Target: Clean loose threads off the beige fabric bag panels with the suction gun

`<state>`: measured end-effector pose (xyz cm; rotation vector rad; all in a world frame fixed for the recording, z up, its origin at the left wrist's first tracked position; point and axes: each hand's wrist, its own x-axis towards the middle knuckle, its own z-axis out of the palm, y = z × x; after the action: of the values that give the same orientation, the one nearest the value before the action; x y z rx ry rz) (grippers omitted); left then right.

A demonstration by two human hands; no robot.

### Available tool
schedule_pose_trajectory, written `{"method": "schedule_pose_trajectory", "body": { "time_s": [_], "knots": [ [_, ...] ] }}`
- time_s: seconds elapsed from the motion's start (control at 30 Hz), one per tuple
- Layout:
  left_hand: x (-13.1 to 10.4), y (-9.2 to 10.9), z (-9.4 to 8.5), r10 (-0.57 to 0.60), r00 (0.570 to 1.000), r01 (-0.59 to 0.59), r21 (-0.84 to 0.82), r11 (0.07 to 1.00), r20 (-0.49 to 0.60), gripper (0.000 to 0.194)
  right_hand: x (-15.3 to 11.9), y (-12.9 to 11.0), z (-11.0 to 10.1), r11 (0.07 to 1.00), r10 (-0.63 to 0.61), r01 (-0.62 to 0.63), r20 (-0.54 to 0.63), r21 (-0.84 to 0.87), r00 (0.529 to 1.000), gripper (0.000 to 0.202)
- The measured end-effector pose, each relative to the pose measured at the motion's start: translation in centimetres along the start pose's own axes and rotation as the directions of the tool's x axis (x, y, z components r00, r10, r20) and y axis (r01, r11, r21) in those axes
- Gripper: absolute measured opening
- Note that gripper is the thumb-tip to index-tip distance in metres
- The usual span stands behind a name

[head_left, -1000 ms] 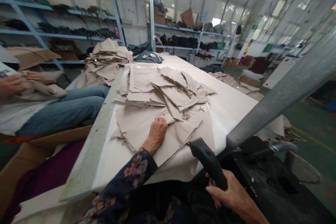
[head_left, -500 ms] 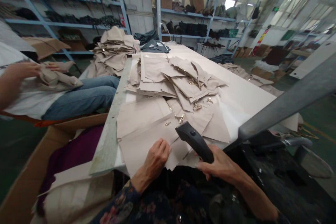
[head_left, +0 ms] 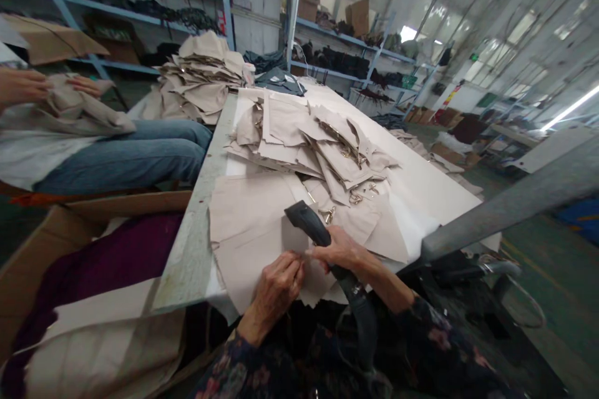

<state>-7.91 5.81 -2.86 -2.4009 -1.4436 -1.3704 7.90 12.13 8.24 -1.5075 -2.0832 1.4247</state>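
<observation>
My right hand (head_left: 344, 250) is wrapped round a black handheld trimmer (head_left: 306, 222), with a dark hose (head_left: 365, 318) running down from its lower end. The trimmer's wide head points to the far left, just over a beige fabric piece (head_left: 248, 234) at the near end of the table. My left hand (head_left: 276, 280) pinches this fabric near its front edge, close below the trimmer. Gold-coloured metal fittings (head_left: 327, 214) lie just beyond the tool. A heap of beige fabric pieces (head_left: 285, 121) rises behind, some bearing similar fittings.
The white-topped table (head_left: 435, 184) stretches away from me. A grey metal post (head_left: 510, 190) slants in at right. On the left, a cardboard box (head_left: 28, 268) holds purple and beige cloth. A seated co-worker's hands (head_left: 28, 87) hold beige cloth. More beige pieces (head_left: 201, 68) are stacked behind.
My right hand has moved the trimmer left over the fabric, closer to my left hand. The left hand keeps its pinch. The view has shifted and tilted slightly.
</observation>
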Motion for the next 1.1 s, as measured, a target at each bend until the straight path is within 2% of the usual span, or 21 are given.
{"method": "schedule_pose_trajectory", "body": {
  "time_s": [0.17,0.23,0.3,0.4,0.47,0.6,0.73,0.8,0.9,1.0,1.1],
  "knots": [
    [0.0,0.0,0.1,-0.023,0.999,0.022,-0.022,1.000,-0.030,0.019,-0.9,-0.9,-2.7,0.994,-0.019,0.042,-0.214,0.102,0.977,0.025],
    [0.0,0.0,0.3,-0.025,0.999,0.024,-0.021,0.999,-0.044,0.020,-1.7,-0.6,-3.1,0.991,-0.011,0.036,-0.191,0.127,0.982,0.026],
    [-0.1,0.0,0.4,-0.026,0.998,0.025,-0.019,0.999,-0.053,0.021,-2.4,-0.1,-2.8,0.994,0.010,0.003,-0.118,0.108,0.993,0.026],
    [-0.2,-0.1,0.5,-0.042,0.998,0.041,-0.011,0.999,-0.046,0.023,-2.6,0.5,-1.0,0.998,0.038,-0.038,0.001,0.043,0.999,0.024],
    [-0.3,-0.2,0.5,-0.045,0.998,0.045,-0.002,0.999,-0.037,0.026,-2.2,0.3,0.2,0.999,0.040,-0.039,0.040,-0.015,0.998,0.022],
    [-0.2,-0.1,0.4,-0.036,0.999,0.036,0.020,0.999,-0.028,0.025,-1.2,-0.9,0.7,0.999,0.026,-0.026,0.000,-0.043,1.000,0.022],
    [-0.2,-0.1,0.5,-0.032,0.999,0.034,0.058,0.998,-0.033,0.023,-1.3,-1.4,-1.5,0.998,-0.032,0.040,-0.176,0.041,0.984,0.021],
    [-0.4,-0.2,0.6,-0.027,0.999,0.028,0.057,0.998,-0.025,0.022,-2.2,-0.8,-2.9,0.991,-0.042,0.071,-0.240,0.113,0.970,0.023],
    [-1.0,-0.3,0.5,0.007,1.000,-0.009,0.090,0.996,0.018,0.015,-4.6,1.0,-4.3,0.979,-0.032,0.079,-0.238,0.189,0.971,0.026],
    [-1.5,-0.3,0.0,0.038,0.994,-0.059,0.212,0.975,0.102,0.028,-7.7,3.1,-4.4,0.981,-0.009,0.048,-0.204,0.186,0.979,0.026],
    [-0.9,0.3,-0.6,-0.029,0.976,-0.030,0.265,0.964,0.215,0.034,-10.1,5.1,-3.5,0.979,0.032,0.003,-0.170,0.203,0.985,0.023]
  ]
}}
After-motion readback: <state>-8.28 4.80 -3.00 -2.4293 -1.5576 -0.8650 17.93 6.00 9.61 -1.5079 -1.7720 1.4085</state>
